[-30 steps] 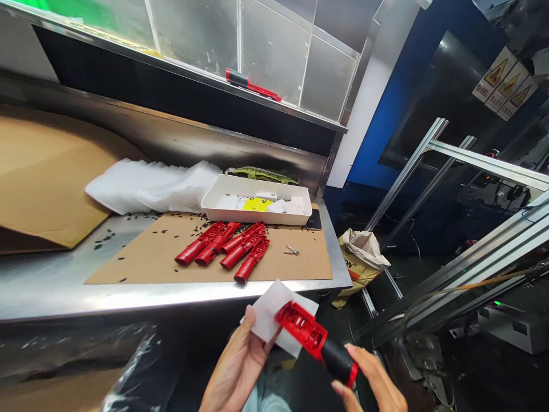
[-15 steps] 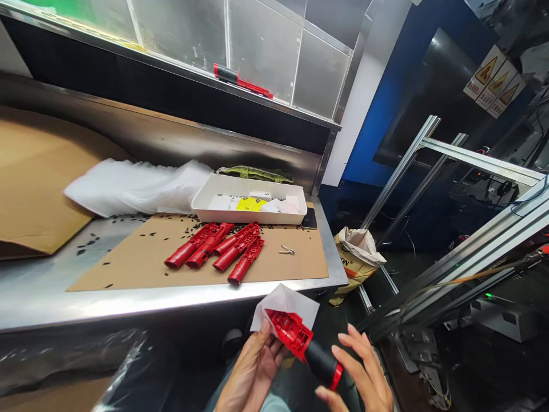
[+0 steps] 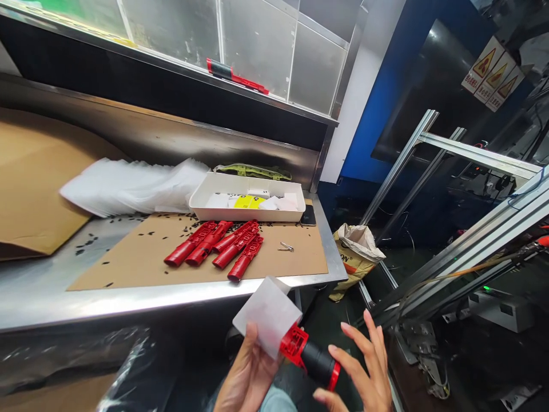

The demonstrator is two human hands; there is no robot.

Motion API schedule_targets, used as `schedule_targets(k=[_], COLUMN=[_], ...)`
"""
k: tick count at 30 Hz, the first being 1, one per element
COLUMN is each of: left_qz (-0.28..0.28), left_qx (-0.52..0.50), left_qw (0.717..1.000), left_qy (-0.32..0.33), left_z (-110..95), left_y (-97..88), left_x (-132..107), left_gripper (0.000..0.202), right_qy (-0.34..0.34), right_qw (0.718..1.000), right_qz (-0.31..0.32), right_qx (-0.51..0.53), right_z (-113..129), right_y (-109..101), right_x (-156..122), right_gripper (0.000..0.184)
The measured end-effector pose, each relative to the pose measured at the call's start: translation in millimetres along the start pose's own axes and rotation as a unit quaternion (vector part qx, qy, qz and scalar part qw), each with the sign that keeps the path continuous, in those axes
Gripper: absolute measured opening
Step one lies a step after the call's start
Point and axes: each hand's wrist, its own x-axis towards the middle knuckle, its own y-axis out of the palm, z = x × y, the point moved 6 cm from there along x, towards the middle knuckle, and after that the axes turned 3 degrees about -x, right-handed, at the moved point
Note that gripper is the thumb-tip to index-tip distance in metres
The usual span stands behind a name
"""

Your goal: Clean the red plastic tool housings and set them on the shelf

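A red plastic part with a black cylindrical section and a red end ring (image 3: pixel 316 361) tilts down to the right in front of the bench. Its upper end sits inside a white translucent sleeve (image 3: pixel 268 312). My left hand (image 3: pixel 253 366) is closed on the sleeve, thumb on top and fingers underneath. My right hand (image 3: pixel 360 363) has thumb and index finger at either side of the ringed end, its other fingers raised and spread. On a cardboard sheet (image 3: pixel 295 266) lie several similar red half-shells (image 3: pixel 214 246) without black sections.
A white tray (image 3: pixel 249 214) holds papers and yellow labels, beside a phone (image 3: pixel 308 215). White sleeves (image 3: pixel 132 186) are stacked left, near a large brown carton (image 3: pixel 43 183). Small black bits litter the bench. An assembled red-black part (image 3: pixel 235 75) rests on the ledge. A paper sack (image 3: pixel 358 252) and metal frame (image 3: pixel 476 154) stand right.
The white sleeve now covers more of the red part, leaving mainly the black section and a short red length exposed. Both hands remain around the same place. The view has shifted slightly.
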Motion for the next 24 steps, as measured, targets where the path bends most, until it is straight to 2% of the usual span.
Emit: schedule_targets(k=[3,6,10,13,15,20,24], left_qz=[-0.004,0.016,0.064,0.104,0.125,0.140,0.135], left_qx=[-0.013,-0.017,-0.009,0.001,0.004,-0.015,-0.023], left_qw=[1.000,0.999,0.997,0.994,0.992,0.985,0.988], left_qy=[-0.023,-0.039,-0.038,-0.026,-0.033,-0.099,-0.065], left_z=[13.9,22.8,18.2,11.6,13.4,33.1,27.1], left_y=[-1.2,5.4,18.6,24.1,23.9,15.4,14.5], left_x=[-4.4,-12.4,-21.7,-23.6,-23.6,-23.4,-24.2], left_gripper=[0.033,0.025,0.020,0.033,0.039,0.043,0.036], right_qy=[0.003,0.007,0.014,0.026,0.035,0.058,0.074], right_qw=[1.000,1.000,1.000,1.000,0.999,0.998,0.996], right_qz=[0.002,0.000,-0.005,-0.011,-0.014,-0.022,-0.011], right_qx=[-0.005,-0.008,-0.004,0.004,0.012,0.033,0.051], right_z=[3.2,5.8,8.6,11.5,13.8,18.1,19.9], right_y=[-0.3,-0.6,-0.3,1.5,4.0,9.1,11.8], right_x=[2.0,3.3,2.9,2.4,3.3,8.3,7.5], right_gripper=[0.040,0.042,0.044,0.048,0.051,0.053,0.052])
